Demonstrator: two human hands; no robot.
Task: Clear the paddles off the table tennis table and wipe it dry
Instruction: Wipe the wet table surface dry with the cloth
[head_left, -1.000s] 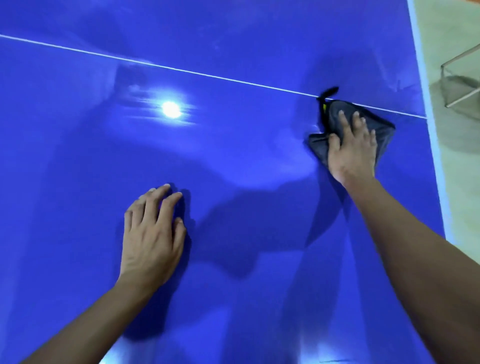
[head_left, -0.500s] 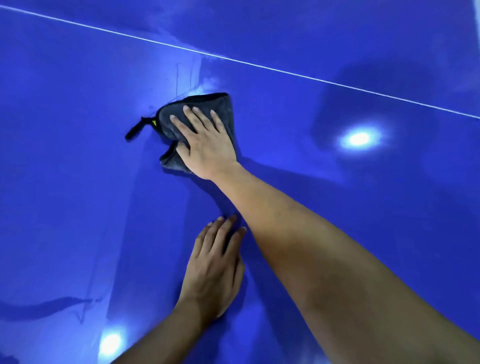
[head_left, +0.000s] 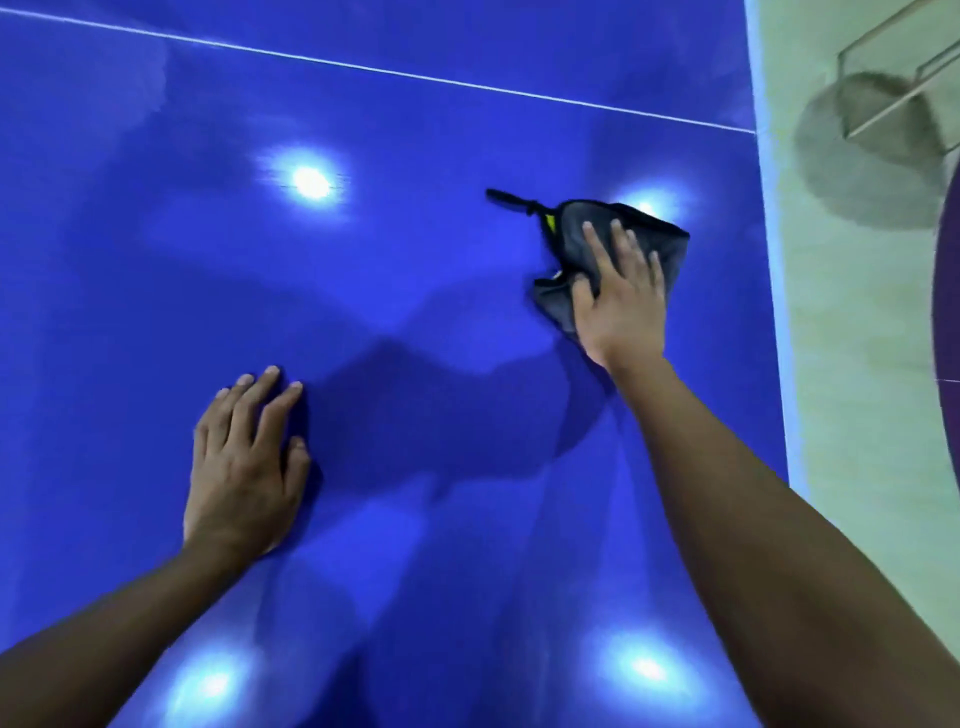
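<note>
The glossy blue table tennis table (head_left: 415, 270) fills the view, crossed by a thin white line near the top. A crumpled dark grey cloth (head_left: 644, 228) with a black loop and a small yellow tag lies toward the table's right side. My right hand (head_left: 621, 296) presses flat on the cloth with straight fingers. Lower left, my left hand (head_left: 244, 462) rests palm-down on the bare surface, fingers straight. No paddles are in view.
The table's white right edge (head_left: 769, 260) runs down the frame, with pale floor beyond it. A metal frame (head_left: 883, 88) and its shadow stand on the floor at top right. Ceiling lights reflect as bright spots on the tabletop.
My right hand swept the cloth from the right side over to the left, then back to the right near the table edge. My left hand stayed planted on the table.
</note>
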